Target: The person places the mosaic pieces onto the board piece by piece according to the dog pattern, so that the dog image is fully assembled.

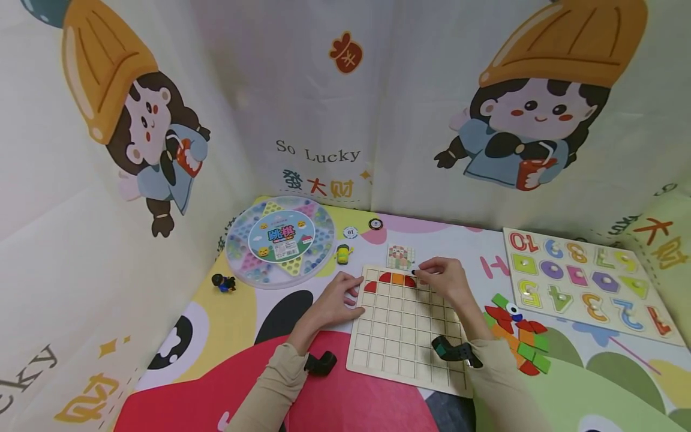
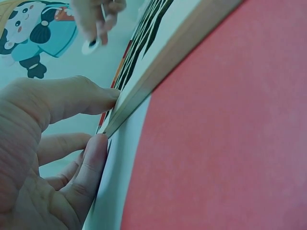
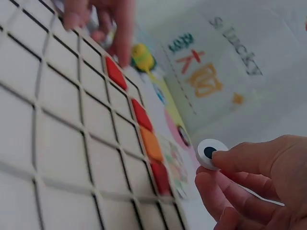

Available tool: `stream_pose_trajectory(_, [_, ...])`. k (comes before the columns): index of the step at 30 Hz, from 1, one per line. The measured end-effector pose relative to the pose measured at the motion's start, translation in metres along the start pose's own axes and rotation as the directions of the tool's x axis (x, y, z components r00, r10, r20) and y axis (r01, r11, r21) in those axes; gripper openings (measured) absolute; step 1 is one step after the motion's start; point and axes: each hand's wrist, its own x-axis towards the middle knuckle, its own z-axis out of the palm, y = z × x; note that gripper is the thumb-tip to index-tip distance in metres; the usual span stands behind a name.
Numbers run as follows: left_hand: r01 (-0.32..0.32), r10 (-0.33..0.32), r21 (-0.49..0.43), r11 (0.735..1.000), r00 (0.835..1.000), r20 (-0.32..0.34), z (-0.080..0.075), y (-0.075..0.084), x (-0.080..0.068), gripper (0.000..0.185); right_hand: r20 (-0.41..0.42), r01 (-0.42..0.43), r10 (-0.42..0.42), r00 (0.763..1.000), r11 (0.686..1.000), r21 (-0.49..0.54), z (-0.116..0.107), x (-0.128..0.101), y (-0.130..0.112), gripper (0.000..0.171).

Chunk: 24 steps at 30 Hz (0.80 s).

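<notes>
A pale wooden grid board [image 1: 385,336] lies in front of me. Along its far side sit red quarter-round pieces [image 1: 370,287] and an orange square [image 1: 397,279]. My left hand [image 1: 333,303] rests at the board's left edge, finger and thumb spread along it; the left wrist view shows the fingertips against the wooden edge [image 2: 148,79]. Above the far edge, my right hand [image 1: 445,279] pinches a round white eye piece [image 3: 203,161] with a black centre between thumb and finger. Just beyond the board lies a small pattern card [image 1: 400,256].
To the right are loose red, orange and green pieces with another eye piece [image 1: 513,309], and a wooden number puzzle [image 1: 583,288]. At the back left are a round Chinese checkers set [image 1: 281,240], a yellow-green figure [image 1: 342,254], a dark figure [image 1: 224,282] and two chips [image 1: 375,224].
</notes>
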Motion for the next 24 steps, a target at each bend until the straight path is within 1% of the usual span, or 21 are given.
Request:
stream_pose_trajectory(5, [-0.009, 0.009, 0.001, 1.0, 1.0, 0.004, 0.0, 0.001, 0.001, 0.069, 0.07, 0.002, -0.004, 0.998, 1.0, 0.028, 0.029, -0.001, -0.007, 0.016])
stream_pose_trajectory(10, [-0.013, 0.013, 0.006, 1.0, 1.0, 0.004, 0.0, 0.002, 0.002, 0.069, 0.106, 0.007, -0.011, 0.994, 0.999, 0.035, 0.045, -0.003, -0.009, 0.011])
stream_pose_trajectory(14, [0.002, -0.002, 0.012, 1.0, 1.0, 0.007, 0.0, 0.002, 0.001, 0.069, 0.103, -0.018, 0.019, 0.994, 1.0, -0.008, 0.053, -0.004, -0.01, 0.01])
stream_pose_trajectory(17, [0.007, -0.007, 0.008, 1.0, 1.0, 0.007, -0.001, 0.002, 0.001, 0.069, 0.095, -0.02, 0.024, 0.995, 0.999, -0.044, 0.057, -0.005, -0.012, 0.009])
stream_pose_trajectory(22, [0.008, -0.008, 0.005, 1.0, 1.0, 0.003, -0.001, 0.001, 0.001, 0.069, 0.085, 0.018, -0.01, 0.996, 0.995, -0.097, 0.063, -0.005, -0.013, 0.008])
stream_pose_trajectory(24, [0.01, -0.01, 0.008, 1.0, 1.0, 0.002, -0.001, 0.001, 0.001, 0.069, 0.08, 0.016, -0.007, 0.997, 0.994, -0.108, 0.065, -0.005, -0.014, 0.008])
